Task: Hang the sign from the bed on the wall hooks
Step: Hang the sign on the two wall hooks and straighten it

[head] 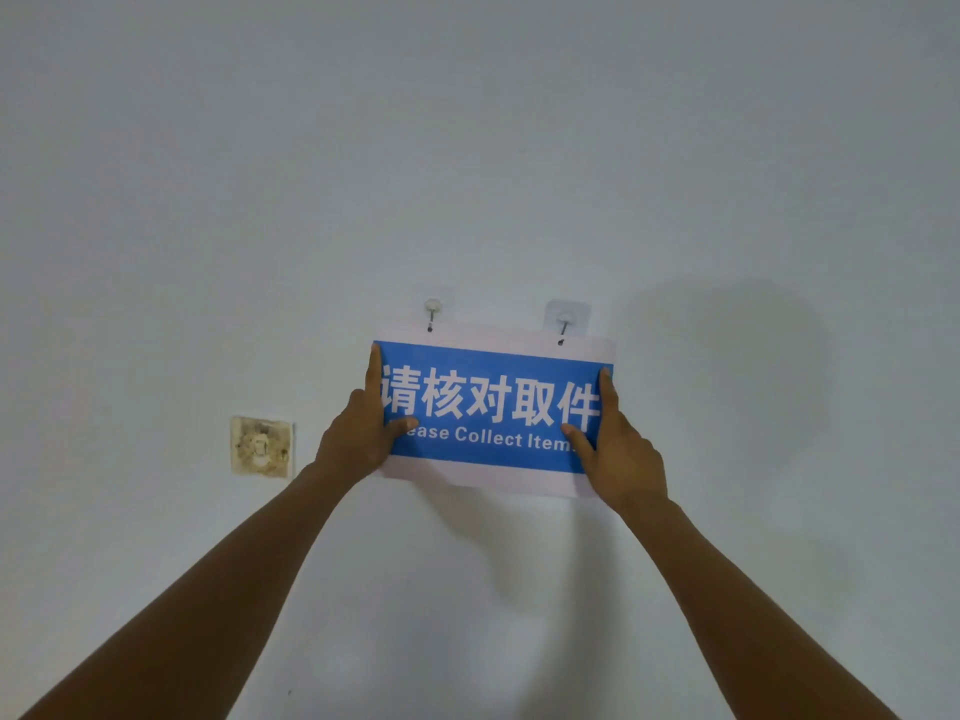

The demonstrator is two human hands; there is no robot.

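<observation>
A blue sign (491, 407) with white Chinese characters and English lettering, framed by a white border, is held flat against the pale wall. My left hand (363, 428) grips its left edge, thumb across the front. My right hand (618, 449) grips its right edge the same way. Two clear adhesive wall hooks sit just above: the left hook (432, 307) and the right hook (565, 320). Each metal pin passes down to a small hole in the sign's top white border. The sign tilts slightly down to the right.
A stained, discoloured switch plate (261, 447) is set in the wall to the left of my left hand. The wall around is plain and bare. My head's shadow falls on the wall at the right.
</observation>
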